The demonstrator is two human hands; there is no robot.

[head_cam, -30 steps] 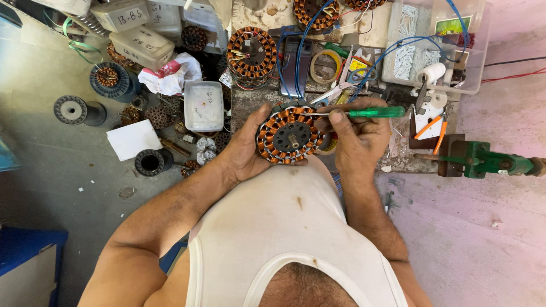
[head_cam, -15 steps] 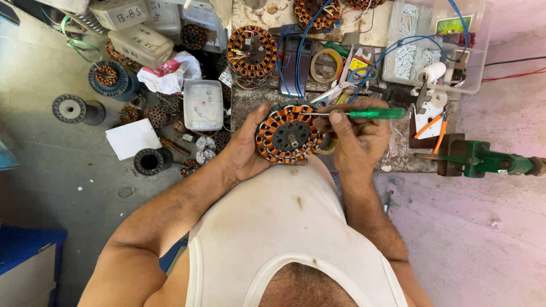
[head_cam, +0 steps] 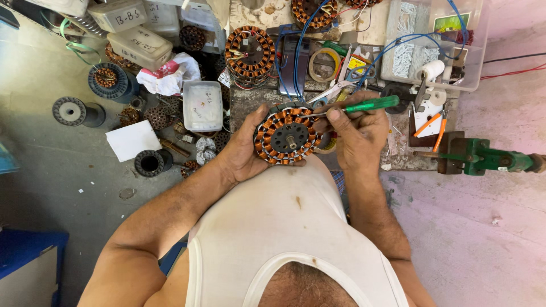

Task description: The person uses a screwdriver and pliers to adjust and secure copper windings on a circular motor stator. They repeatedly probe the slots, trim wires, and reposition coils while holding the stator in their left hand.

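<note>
I hold a round stator point(head_cam: 288, 136) wound with copper coils in my left hand point(head_cam: 245, 149), fingers cupped around its left rim and thumb up along its upper edge, so it sits face-up just above my white vest point(head_cam: 284, 227). My right hand point(head_cam: 359, 132) is clenched around a green-handled screwdriver point(head_cam: 364, 105), whose metal shaft runs left from my fingers and meets the windings at the stator's upper right. The two hands nearly touch across the stator. Beyond my left knuckles lies a white plastic box point(head_cam: 202, 106); farther out from the stator stands a second wound stator point(head_cam: 249, 52). Past my right hand sits a green bench vise point(head_cam: 483, 157).
</note>
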